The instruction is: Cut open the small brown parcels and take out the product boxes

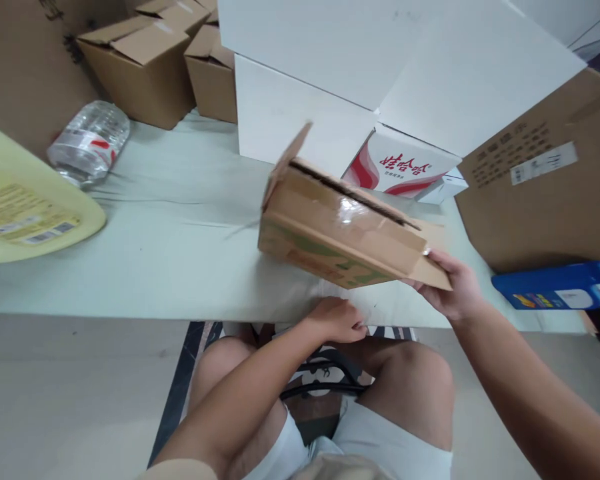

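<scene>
Shows a brown cardboard box (330, 227) tilted above the near middle of the desk (180, 280), with the right end angled toward the near side. Bears green printing and fainter orange-red marks along the near side, and shiny clear tape (350, 210) across the face above. Has a flap raised at the left end, another jutting out at the right end, and a dark, ragged edge along the far side.

Blurs too much there for reading the print. Hides the inside and underside of the box, and leaves contact with the desk unclear. Cuts off the yellow jug (25, 207) at the left and the blue bottle (555, 287) at the right.

Pinches the right end of the box in the right grip (455, 287), thumb above and fingers below, partly out of sight behind cardboard. Curls the left grip (337, 320) into a loose fist by the near edge of the desk, just nearer than the box and apart from it, with the palm hidden.

Includes a clear bottle (90, 143) lying far left, white boxes (300, 107) stacked beyond, and a big box (545, 167) at the far right.
</scene>
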`<state>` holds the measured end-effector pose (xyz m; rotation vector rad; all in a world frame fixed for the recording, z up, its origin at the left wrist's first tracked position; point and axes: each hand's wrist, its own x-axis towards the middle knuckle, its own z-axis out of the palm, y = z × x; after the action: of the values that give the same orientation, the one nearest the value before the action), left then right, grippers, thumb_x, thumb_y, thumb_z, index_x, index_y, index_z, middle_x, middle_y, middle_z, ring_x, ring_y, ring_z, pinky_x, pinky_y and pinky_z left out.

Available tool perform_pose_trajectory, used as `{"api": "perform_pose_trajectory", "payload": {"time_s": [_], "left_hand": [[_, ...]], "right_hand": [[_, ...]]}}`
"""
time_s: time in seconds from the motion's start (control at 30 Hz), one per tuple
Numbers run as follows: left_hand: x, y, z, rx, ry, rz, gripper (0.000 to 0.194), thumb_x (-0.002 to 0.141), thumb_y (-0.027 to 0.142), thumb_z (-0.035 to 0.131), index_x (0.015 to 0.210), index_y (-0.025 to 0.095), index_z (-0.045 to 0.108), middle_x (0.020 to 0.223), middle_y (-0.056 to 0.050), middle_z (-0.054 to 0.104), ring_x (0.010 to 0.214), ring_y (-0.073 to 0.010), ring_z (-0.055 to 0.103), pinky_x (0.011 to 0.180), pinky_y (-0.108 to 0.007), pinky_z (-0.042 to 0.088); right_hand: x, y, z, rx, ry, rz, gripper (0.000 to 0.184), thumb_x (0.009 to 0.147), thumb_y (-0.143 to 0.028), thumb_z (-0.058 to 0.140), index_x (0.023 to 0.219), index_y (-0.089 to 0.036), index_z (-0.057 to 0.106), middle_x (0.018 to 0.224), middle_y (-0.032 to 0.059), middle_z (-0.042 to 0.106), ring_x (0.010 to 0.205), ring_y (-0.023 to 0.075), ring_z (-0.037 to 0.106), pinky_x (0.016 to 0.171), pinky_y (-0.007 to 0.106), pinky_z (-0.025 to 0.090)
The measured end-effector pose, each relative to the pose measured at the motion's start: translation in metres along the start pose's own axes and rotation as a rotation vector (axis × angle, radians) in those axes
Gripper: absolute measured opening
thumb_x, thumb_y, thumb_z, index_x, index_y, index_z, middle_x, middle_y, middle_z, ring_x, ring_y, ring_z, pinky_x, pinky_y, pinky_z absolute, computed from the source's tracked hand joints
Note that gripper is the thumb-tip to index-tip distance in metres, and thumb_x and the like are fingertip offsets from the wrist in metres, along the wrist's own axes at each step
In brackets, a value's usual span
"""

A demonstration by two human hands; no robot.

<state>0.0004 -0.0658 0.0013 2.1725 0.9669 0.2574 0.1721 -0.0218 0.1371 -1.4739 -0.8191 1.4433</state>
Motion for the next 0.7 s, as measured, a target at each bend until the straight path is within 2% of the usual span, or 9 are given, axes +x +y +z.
{"api": "perform_pose_trajectory", "payload": {"time_s": [0.1,0.13,0.23,0.3,0.37,0.47,0.53,0.7], "left_hand": [[0.002,-0.003,-0.005,0.03,0.019,-0.009,0.034,0.092,0.041,0.057,0.069,0.02,0.07,0.071,-0.007,0.072,0.07,-0.0225,0.066,0.059,-0.031,0.031],[0.004,-0.005,-0.007,0.037,0.035,-0.019,0.035,0.094,0.04,0.055,0.07,0.02,0.07,0.071,-0.007,0.071,0.07,-0.0218,0.065,0.059,-0.031,0.029],[0.009,-0.009,-0.014,0.049,0.075,-0.035,0.035,0.095,0.037,0.051,0.07,0.019,0.068,0.07,-0.007,0.07,0.067,-0.0193,0.062,0.058,-0.032,0.023],[0.014,-0.01,-0.014,0.049,0.084,-0.029,0.035,0.094,0.037,0.052,0.067,0.019,0.065,0.069,-0.006,0.069,0.064,-0.0181,0.059,0.058,-0.033,0.021],[0.018,-0.009,-0.012,0.048,0.082,-0.015,0.035,0.094,0.035,0.053,0.064,0.019,0.061,0.066,-0.006,0.068,0.062,-0.0173,0.056,0.058,-0.033,0.02],[0.025,-0.007,-0.007,0.048,0.08,-0.001,0.036,0.093,0.034,0.053,0.06,0.018,0.057,0.063,-0.005,0.066,0.06,-0.0168,0.054,0.059,-0.033,0.019],[0.028,-0.007,-0.004,0.051,0.084,0.0,0.037,0.093,0.034,0.053,0.059,0.019,0.056,0.062,-0.005,0.065,0.06,-0.0167,0.053,0.059,-0.033,0.018],[0.031,-0.014,-0.003,0.061,0.094,-0.004,0.036,0.093,0.033,0.052,0.06,0.019,0.056,0.063,-0.005,0.066,0.059,-0.0162,0.053,0.059,-0.032,0.018]], "right_hand": [[-0.026,-0.017,-0.037,0.089,0.363,-0.061,0.03,0.078,-0.023,0.056,0.103,-0.031,0.07,0.097,0.0019,0.077,0.074,0.0176,0.073,0.058,0.029,0.067],[-0.036,-0.022,-0.05,0.091,0.441,-0.114,0.031,0.08,-0.023,0.054,0.103,-0.035,0.071,0.102,0.001,0.077,0.078,0.017,0.074,0.061,0.029,0.067],[-0.055,-0.033,-0.094,0.055,0.54,-0.327,0.031,0.079,-0.023,0.053,0.091,-0.043,0.074,0.115,-0.0021,0.076,0.101,0.0166,0.075,0.079,0.028,0.066],[-0.056,-0.037,-0.124,0.049,0.587,-0.408,0.026,0.074,-0.022,0.055,0.078,-0.04,0.073,0.123,-0.0022,0.074,0.121,0.0173,0.07,0.082,0.032,0.065],[-0.046,-0.04,-0.152,0.09,0.658,-0.416,0.021,0.068,-0.02,0.054,0.07,-0.034,0.07,0.129,0.0006,0.071,0.13,0.018,0.065,0.08,0.033,0.064],[-0.015,-0.045,-0.183,0.239,0.811,-0.341,0.021,0.061,-0.018,0.05,0.072,-0.027,0.066,0.128,0.0059,0.069,0.126,0.0177,0.066,0.077,0.03,0.062],[0.011,-0.05,-0.195,0.296,0.882,-0.277,0.022,0.058,-0.018,0.047,0.074,-0.024,0.062,0.119,0.0076,0.07,0.114,0.0172,0.07,0.074,0.027,0.063],[0.069,-0.06,-0.208,0.303,0.927,-0.186,0.015,0.062,-0.02,0.045,0.073,-0.022,0.055,0.092,0.0072,0.068,0.087,0.0174,0.07,0.068,0.026,0.062]]}}
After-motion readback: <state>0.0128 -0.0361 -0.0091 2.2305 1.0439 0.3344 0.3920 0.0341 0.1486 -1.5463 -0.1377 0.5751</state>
